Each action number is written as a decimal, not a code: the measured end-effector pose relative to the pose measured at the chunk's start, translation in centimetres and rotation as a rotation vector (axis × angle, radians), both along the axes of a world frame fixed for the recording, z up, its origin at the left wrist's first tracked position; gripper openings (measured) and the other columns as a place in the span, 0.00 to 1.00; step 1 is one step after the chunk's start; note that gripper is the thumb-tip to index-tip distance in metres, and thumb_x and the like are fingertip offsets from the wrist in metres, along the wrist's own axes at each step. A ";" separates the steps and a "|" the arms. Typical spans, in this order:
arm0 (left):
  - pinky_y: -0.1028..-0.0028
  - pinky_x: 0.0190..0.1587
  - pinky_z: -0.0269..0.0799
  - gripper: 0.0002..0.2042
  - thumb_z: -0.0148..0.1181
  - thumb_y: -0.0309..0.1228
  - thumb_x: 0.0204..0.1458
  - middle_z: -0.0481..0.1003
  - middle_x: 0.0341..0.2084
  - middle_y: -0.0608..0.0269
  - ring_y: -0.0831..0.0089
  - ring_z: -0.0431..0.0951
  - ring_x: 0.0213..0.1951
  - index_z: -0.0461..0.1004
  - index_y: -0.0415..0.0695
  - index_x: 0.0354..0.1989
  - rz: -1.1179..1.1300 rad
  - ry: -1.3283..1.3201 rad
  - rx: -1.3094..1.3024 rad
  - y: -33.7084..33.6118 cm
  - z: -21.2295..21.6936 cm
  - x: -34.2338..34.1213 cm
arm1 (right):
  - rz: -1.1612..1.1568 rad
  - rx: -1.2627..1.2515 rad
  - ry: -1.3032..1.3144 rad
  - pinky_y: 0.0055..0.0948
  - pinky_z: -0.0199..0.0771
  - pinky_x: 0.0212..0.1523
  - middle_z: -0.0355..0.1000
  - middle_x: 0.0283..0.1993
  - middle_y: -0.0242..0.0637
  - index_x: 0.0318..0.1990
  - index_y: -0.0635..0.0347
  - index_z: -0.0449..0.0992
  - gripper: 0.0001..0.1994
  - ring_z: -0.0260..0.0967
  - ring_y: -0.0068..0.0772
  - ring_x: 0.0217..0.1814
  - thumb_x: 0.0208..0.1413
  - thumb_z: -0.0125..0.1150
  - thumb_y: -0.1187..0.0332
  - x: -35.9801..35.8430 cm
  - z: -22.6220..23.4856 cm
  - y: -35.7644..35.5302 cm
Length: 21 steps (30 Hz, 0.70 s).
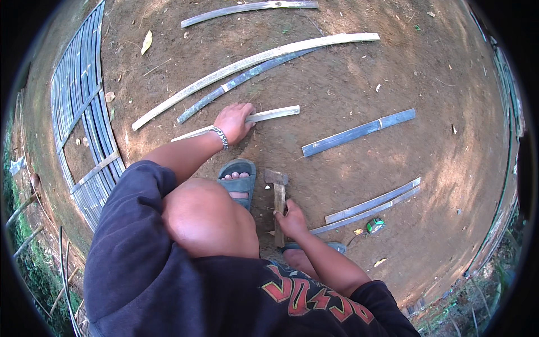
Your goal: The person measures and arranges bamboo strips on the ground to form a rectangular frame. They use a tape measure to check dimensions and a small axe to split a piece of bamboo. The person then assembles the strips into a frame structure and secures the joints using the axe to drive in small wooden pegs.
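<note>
My left hand (pixel 233 122), with a chain bracelet at the wrist, closes on a short pale bamboo strip (pixel 281 113) low over the dirt; part of the strip is hidden under the hand. In my right hand (pixel 292 219) is a hatchet, gripped round its wooden handle (pixel 279 196). The dark metal hatchet head (pixel 275 177) points away from me, just right of my sandalled left foot (pixel 237 178). Beyond my left hand lie a long pale bamboo strip (pixel 247 64) and a darker bamboo strip (pixel 236 82), which meet at their far right ends.
A slatted bamboo panel (pixel 84 106) lies at the left. More split bamboo lies about: one dark piece (pixel 359 132) to the right, two strips (pixel 370 201) nearer me and one strip (pixel 250 11) at the far side. A green tape measure (pixel 375 226) rests near my right foot.
</note>
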State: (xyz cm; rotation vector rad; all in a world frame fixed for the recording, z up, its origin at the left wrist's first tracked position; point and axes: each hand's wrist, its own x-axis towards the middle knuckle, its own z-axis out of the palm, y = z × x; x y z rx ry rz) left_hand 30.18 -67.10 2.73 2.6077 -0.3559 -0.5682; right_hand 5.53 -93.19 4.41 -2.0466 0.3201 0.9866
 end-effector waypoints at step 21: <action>0.67 0.30 0.71 0.13 0.50 0.39 0.66 0.74 0.20 0.64 0.71 0.76 0.22 0.72 0.42 0.45 -0.087 0.476 -0.426 -1.2 4.0 2.4 | -0.673 0.677 -0.049 0.27 0.72 0.24 0.70 0.35 0.39 0.62 0.59 0.54 0.19 0.68 0.27 0.25 0.68 0.49 0.69 14.5 10.4 -7.9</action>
